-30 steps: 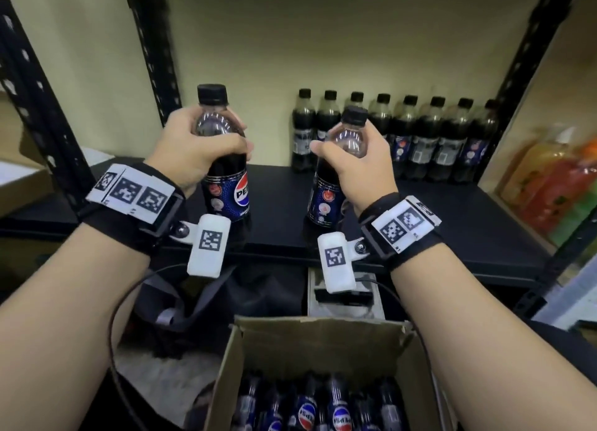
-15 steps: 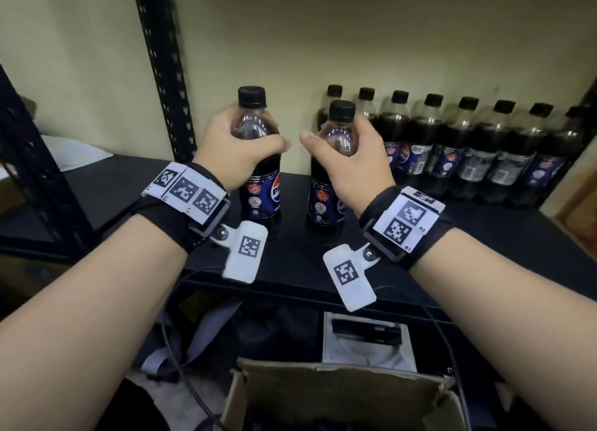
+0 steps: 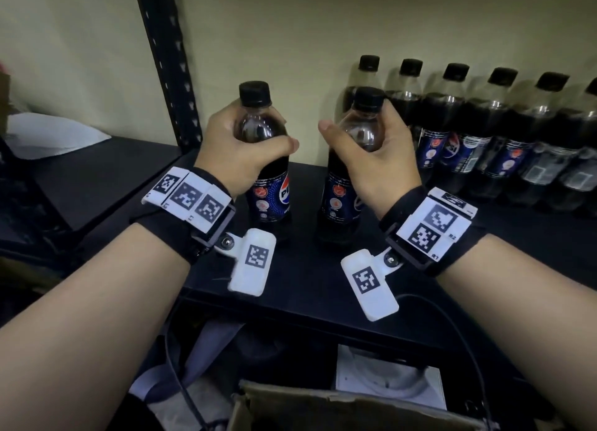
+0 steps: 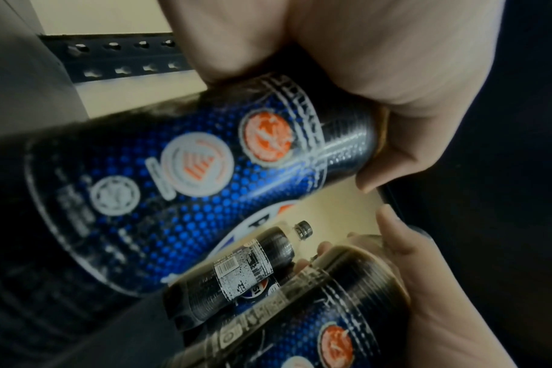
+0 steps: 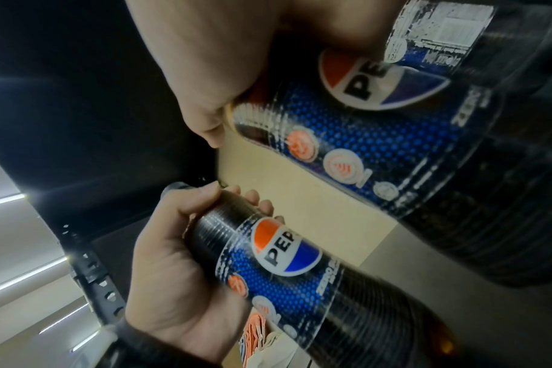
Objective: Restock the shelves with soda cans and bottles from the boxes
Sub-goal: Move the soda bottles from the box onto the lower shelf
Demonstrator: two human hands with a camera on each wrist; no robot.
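Observation:
Two dark Pepsi bottles with black caps are upright over the front of the black shelf. My left hand grips the neck and shoulder of the left bottle, which fills the left wrist view. My right hand grips the right bottle the same way, seen close in the right wrist view. Both bases are at the shelf surface; I cannot tell if they touch it. A row of several matching bottles stands along the back wall to the right.
A black perforated upright rises behind my left hand. Left of it another dark shelf carries white paper. Below the shelf's front edge is the top flap of a cardboard box, with cables and a white device beside it.
Both hands have carried their bottles forward and down onto the shelf front, closer to the back row. The view has tipped up, so the box has mostly dropped out of sight.

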